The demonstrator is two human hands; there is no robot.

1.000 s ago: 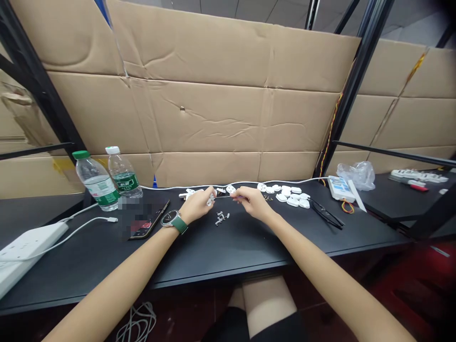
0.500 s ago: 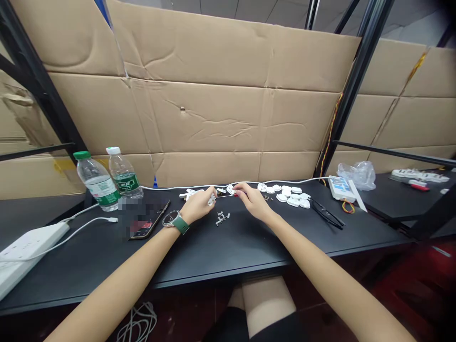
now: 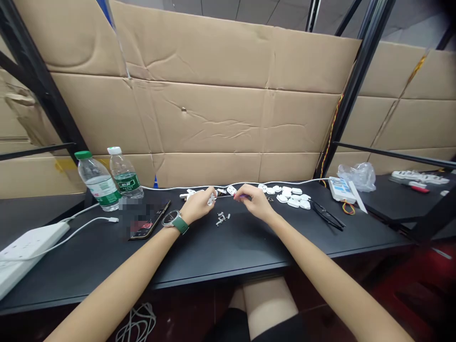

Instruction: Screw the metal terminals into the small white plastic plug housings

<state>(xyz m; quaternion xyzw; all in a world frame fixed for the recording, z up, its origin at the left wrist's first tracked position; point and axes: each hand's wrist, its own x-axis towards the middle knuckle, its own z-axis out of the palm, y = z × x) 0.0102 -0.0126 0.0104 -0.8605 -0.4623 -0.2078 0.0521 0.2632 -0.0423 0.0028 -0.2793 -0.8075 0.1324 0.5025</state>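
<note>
Your left hand (image 3: 198, 205) pinches a small white part (image 3: 212, 199), too tiny to identify, while your right hand (image 3: 253, 201), at its 3 o'clock, grips a thin tool (image 3: 228, 196).

My head camera looks forward and down over my table (image 3: 228, 247), from close above, facing the cardboard wall (image 3: 213, 118).

black table (image 3: 221, 247), white plastic parts (image 3: 294, 198), green-capped bottle (image 3: 97, 183), green watch strap (image 3: 181, 224), tan cardboard (image 3: 213, 118).

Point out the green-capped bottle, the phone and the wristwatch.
green-capped bottle (image 3: 99, 183): head view, on its label.
phone (image 3: 149, 222): head view, middle of its screen.
wristwatch (image 3: 168, 219): head view, on its round face, left wrist.
</note>
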